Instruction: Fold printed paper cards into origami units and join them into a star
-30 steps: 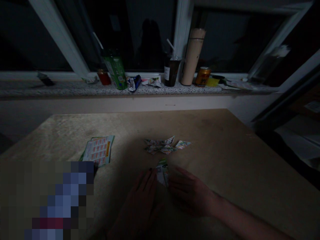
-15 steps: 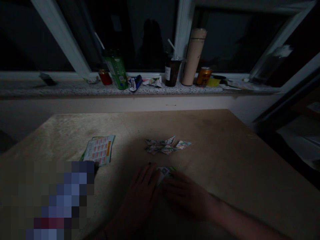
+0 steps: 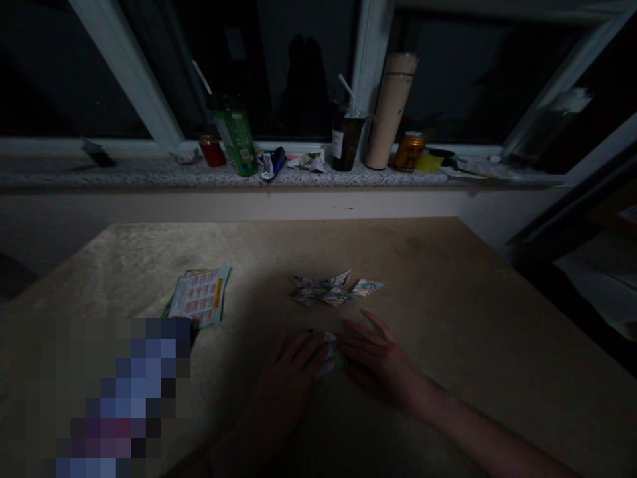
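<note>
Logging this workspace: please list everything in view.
folded papers: several, multicoloured, mid-table
printed sheets: 2+, pale, table left
small paper: 1, pale, between hands
table: 1, tan, below sill
jar: 1, red, sill left
container: 1, green, beside jar
wrapper: 1, blue-silver, beside container
crumpled paper: 1, whitish, mid-sill
cup: 1, dark, beside flask
flask: 1, beige, sill
can: 1, orange, beside flask
yellow item: 1, yellow, beside can
sill: 1, grey, under window
window panes: several, dark, back
unclear: sill ends, pixelated lower left
left hand: 1, shadowed, paper's left
right hand: 1, shadowed, paper's right
</note>
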The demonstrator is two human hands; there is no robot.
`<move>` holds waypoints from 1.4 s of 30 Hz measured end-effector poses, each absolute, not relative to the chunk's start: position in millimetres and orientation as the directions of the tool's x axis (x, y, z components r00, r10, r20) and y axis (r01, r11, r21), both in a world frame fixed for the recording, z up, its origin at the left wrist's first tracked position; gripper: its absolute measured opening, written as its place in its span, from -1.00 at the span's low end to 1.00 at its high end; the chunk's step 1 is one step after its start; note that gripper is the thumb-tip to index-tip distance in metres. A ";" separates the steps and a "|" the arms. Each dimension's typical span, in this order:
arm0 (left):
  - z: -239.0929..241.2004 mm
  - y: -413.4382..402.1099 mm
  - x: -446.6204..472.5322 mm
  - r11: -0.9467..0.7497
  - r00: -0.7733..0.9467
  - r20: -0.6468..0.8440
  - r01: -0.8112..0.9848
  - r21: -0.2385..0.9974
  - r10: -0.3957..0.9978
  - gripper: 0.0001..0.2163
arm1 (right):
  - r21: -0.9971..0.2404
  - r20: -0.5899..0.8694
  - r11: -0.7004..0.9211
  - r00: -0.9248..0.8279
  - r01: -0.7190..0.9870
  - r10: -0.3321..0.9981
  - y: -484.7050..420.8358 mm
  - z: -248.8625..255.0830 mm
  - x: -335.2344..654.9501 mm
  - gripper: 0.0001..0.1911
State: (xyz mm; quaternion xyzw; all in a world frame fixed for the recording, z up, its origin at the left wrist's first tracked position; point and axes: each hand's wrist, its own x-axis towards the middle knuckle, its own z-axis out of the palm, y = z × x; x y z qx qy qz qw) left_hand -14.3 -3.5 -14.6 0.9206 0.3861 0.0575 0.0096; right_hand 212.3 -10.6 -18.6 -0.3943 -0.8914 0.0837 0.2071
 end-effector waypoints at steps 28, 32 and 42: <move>-13.0 5.1 -15.1 -0.771 0.763 0.113 0.625 0.124 0.637 -0.70 | -0.368 0.393 0.694 -0.573 0.619 0.719 -7.7 -17.7 215.3 -0.79; -10.2 6.3 -15.3 -0.769 0.762 0.108 0.626 0.130 0.638 -0.70 | -0.393 0.417 0.690 -0.550 0.608 0.723 -7.3 -13.6 215.7 -0.87; -10.7 9.3 -12.9 -0.781 0.768 0.141 0.616 0.101 0.625 -0.72 | -0.495 0.493 0.679 -0.468 0.542 0.733 -1.4 -20.0 223.1 -0.84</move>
